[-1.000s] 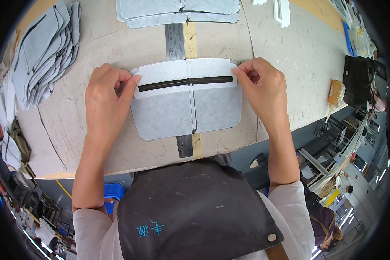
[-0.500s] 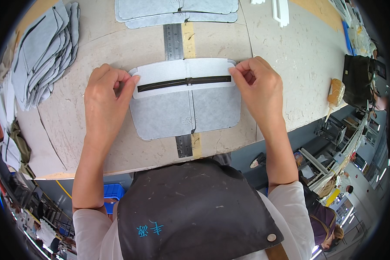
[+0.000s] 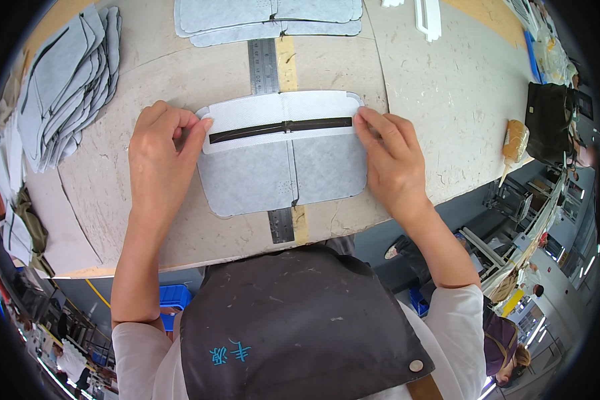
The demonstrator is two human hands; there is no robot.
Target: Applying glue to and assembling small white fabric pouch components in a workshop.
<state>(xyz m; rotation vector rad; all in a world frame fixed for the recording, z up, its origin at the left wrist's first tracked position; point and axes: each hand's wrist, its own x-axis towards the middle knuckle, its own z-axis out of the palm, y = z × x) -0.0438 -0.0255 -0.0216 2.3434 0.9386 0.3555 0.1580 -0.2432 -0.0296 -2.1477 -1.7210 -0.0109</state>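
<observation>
A grey fabric panel with rounded corners lies flat on the table before me. Across its upper half runs a white strip with a long slot, through which a black band shows. My left hand pinches the strip's left end between thumb and forefinger. At the opposite end, my right hand has its fingertips closed on the edge of strip and panel; its thumb is mostly hidden. Under the panel passes a steel ruler, beside a yellow tape strip.
Similar grey panels lie at the far edge, and a fanned pile of them sits at left. White strip pieces are at the far right. A bottle with a nozzle and a dark bag are by the right edge.
My right wrist has turned and the forearm has swung outward, the fingertips staying at the panel's right edge. My left hand has barely moved.
</observation>
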